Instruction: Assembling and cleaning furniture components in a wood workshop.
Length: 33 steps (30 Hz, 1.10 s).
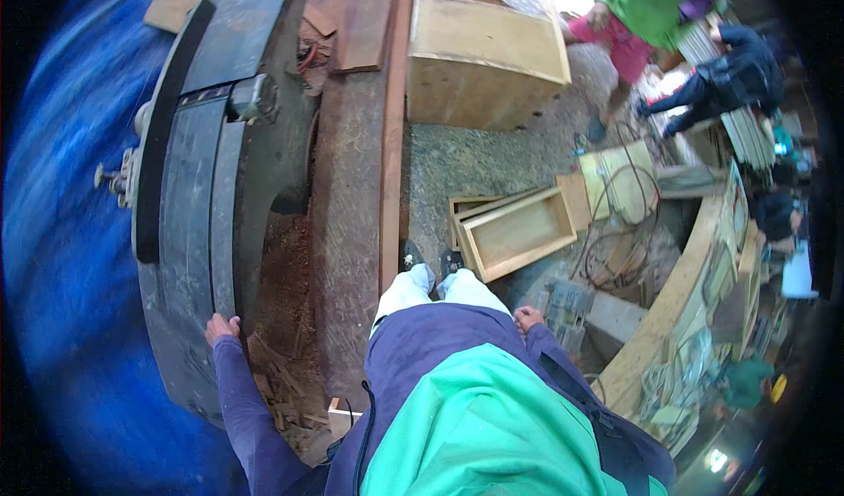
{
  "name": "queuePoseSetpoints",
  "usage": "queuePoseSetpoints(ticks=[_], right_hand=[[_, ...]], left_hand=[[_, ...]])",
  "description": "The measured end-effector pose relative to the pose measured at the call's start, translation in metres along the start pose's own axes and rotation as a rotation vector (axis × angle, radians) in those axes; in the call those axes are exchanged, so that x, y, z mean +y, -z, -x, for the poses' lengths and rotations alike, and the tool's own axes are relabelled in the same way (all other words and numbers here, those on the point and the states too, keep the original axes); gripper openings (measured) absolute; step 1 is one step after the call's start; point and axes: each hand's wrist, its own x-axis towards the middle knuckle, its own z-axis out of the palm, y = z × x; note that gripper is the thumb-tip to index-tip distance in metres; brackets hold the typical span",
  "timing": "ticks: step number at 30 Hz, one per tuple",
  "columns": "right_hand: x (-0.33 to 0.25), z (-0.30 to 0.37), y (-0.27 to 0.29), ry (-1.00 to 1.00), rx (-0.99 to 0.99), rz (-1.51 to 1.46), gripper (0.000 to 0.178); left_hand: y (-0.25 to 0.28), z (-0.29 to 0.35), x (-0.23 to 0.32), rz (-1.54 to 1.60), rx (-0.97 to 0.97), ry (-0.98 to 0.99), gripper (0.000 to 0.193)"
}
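My left hand rests at the near edge of a long grey metal woodworking machine, which looks like a jointer. Its fingers are curled, and anything inside them is hidden. Beside my hip hangs my right hand, touching no machine or drawer, with fingers curled in; whether it holds something cannot be seen. A dark curved fence runs along the machine's left side. On the floor ahead of my feet lie wooden drawer boxes, one partly under another.
A large wooden cabinet box stands farther ahead. Reddish boards and a long plank lie beside the machine. Sawdust and offcuts cover the ground there. Cables coil at right. Two people are at the upper right.
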Motion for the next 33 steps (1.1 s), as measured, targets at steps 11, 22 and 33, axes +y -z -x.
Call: queuePoseSetpoints(ticks=[11,22,33], right_hand=[[-0.083,-0.082,0.059,0.264,-0.184,0.327,0.010],[-0.206,-0.095,-0.072,0.464,-0.349,0.073,0.017],[-0.064,-0.115,0.054,0.065,-0.219,-0.065,0.019]], left_hand=[[-0.006,-0.014,0.019,0.014,-0.086,-0.023,0.041],[-0.022,-0.001,-0.001,0.223,0.059,0.087,0.032],[-0.045,0.030,0.069,0.758,0.462,0.102,0.022]])
